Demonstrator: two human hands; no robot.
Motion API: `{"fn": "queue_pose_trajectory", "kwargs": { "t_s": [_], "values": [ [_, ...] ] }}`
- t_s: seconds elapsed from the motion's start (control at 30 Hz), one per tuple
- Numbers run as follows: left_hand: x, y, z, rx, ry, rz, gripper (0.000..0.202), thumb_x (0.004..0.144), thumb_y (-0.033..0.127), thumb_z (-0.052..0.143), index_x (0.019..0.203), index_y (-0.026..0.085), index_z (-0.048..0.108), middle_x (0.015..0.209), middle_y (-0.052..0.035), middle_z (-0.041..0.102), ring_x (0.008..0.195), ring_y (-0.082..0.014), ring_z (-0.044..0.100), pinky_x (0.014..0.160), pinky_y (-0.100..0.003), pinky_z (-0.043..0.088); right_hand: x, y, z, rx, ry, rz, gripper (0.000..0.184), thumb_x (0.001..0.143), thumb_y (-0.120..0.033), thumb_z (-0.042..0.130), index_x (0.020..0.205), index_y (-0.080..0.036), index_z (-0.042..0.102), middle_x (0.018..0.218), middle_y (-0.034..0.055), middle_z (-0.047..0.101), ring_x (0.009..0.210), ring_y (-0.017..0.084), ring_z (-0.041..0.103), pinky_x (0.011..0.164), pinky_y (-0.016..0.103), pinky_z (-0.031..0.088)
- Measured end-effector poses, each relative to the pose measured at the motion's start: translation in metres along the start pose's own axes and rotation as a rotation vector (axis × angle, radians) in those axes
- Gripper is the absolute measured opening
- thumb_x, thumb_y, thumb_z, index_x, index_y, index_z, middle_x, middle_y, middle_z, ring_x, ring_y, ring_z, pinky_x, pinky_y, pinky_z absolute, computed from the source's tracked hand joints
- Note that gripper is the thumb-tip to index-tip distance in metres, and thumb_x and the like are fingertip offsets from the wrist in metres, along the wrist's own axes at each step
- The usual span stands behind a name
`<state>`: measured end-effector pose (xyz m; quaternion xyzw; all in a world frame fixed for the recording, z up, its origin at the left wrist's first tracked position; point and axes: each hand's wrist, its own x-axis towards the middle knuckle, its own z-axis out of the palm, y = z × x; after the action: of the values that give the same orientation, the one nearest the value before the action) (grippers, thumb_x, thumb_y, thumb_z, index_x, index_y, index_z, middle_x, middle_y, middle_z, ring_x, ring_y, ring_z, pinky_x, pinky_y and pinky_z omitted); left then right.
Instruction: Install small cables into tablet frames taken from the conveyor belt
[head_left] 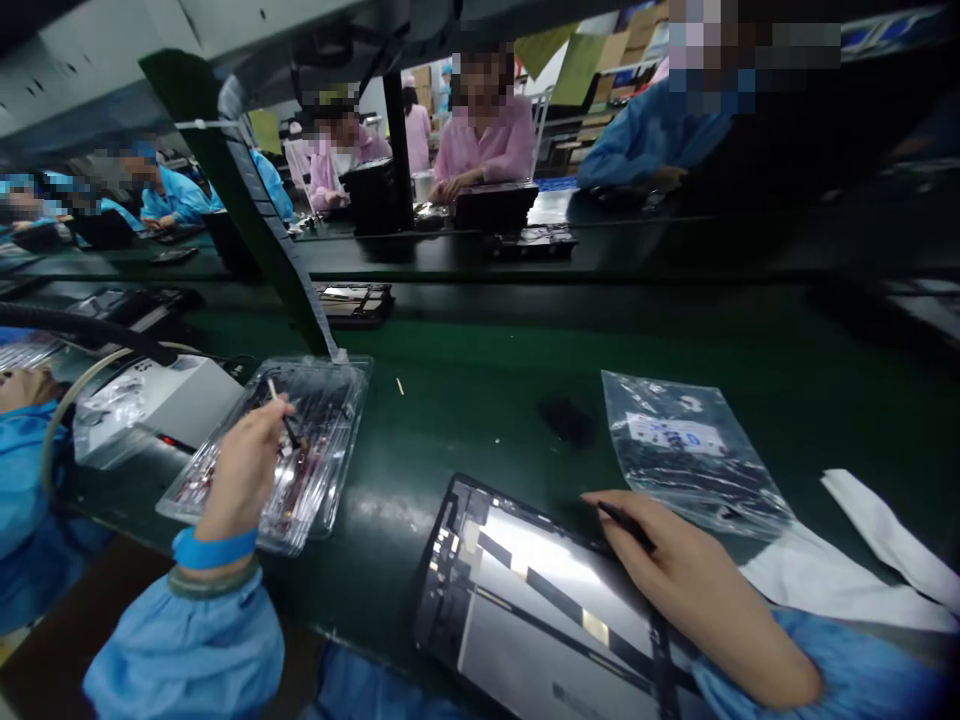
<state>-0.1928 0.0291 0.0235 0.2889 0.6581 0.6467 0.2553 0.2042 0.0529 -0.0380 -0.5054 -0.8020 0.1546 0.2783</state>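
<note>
My left hand [246, 462], with a blue band at its wrist, is closed in a pinch over a clear plastic tray [346, 400]. Between its fingers is a thin white-and-black piece [288, 428], its kind unclear. Small reddish and silvery parts fill the tray. An opened tablet [517, 600] lies in front of me, showing silver panels and dark strips. Over its right edge, my right hand [675, 565] is closed around a slim black pointed tool [628, 524]; most of the tool is hidden in the palm.
A clear bag [694, 450] of small dark parts and white cloth-like strips [847, 590] lie at the right. A white box [191, 400] with a hose stands left. A green post [247, 210] rises behind the tray. Co-workers [487, 145] sit across the line; another person's hand [26, 388] is far left.
</note>
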Motion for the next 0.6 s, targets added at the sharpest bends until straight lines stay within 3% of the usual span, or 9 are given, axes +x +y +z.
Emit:
{"fn": "queue_pose_trajectory", "kwargs": {
  "t_s": [0.07, 0.17, 0.27, 0.43, 0.6],
  "values": [
    [-0.028, -0.001, 0.018, 0.012, -0.146, -0.046, 0.026, 0.066, 0.039, 0.071, 0.073, 0.015, 0.064, 0.081, -0.0056, 0.068, 0.083, -0.0174, 0.062, 0.079, -0.028, 0.049, 0.0, -0.013, -0.004, 0.03, 0.034, -0.085, 0.023, 0.088, -0.028, 0.044, 0.097, -0.021, 0.064, 0.092, 0.0049, 0.072, 0.079, 0.019, 0.07, 0.062, 0.027, 0.056],
    [-0.078, -0.003, 0.052, 0.088, -0.566, -0.207, 0.031, 0.073, 0.044, 0.067, 0.076, 0.014, 0.063, 0.059, -0.002, 0.064, 0.059, -0.0147, 0.061, 0.059, -0.025, 0.049, -0.001, -0.041, -0.011, 0.079, 0.08, -0.232, 0.019, 0.091, -0.024, 0.046, 0.1, -0.02, 0.062, 0.089, 0.0048, 0.071, 0.076, 0.015, 0.069, 0.062, 0.021, 0.054],
    [-0.118, -0.006, 0.082, 0.11, -0.821, -0.314, 0.029, 0.077, 0.044, 0.062, 0.076, 0.015, 0.061, 0.056, 0.0003, 0.062, 0.048, -0.0109, 0.057, 0.049, -0.021, 0.046, -0.003, -0.066, -0.014, 0.092, 0.118, -0.374, 0.018, 0.091, -0.019, 0.048, 0.103, -0.018, 0.061, 0.092, 0.006, 0.071, 0.082, 0.014, 0.068, 0.068, 0.021, 0.054],
    [-0.144, -0.013, 0.099, 0.123, -1.002, -0.193, 0.024, 0.085, 0.035, 0.054, 0.09, 0.016, 0.068, 0.069, -0.0023, 0.065, 0.06, -0.0126, 0.061, 0.059, -0.023, 0.05, -0.004, -0.079, -0.001, 0.006, 0.184, -0.51, 0.02, 0.089, -0.01, 0.048, 0.102, -0.011, 0.063, 0.096, 0.0104, 0.072, 0.088, 0.018, 0.068, 0.077, 0.028, 0.055],
    [-0.153, -0.017, 0.098, 0.254, -0.965, 0.088, 0.026, 0.087, 0.022, 0.047, 0.102, 0.021, 0.068, 0.096, -0.0055, 0.07, 0.092, -0.019, 0.064, 0.082, -0.029, 0.05, -0.008, -0.08, 0.012, -0.214, 0.239, -0.543, 0.022, 0.091, -0.01, 0.045, 0.098, -0.005, 0.065, 0.09, 0.0135, 0.072, 0.077, 0.02, 0.068, 0.067, 0.03, 0.055]
  ]
}}
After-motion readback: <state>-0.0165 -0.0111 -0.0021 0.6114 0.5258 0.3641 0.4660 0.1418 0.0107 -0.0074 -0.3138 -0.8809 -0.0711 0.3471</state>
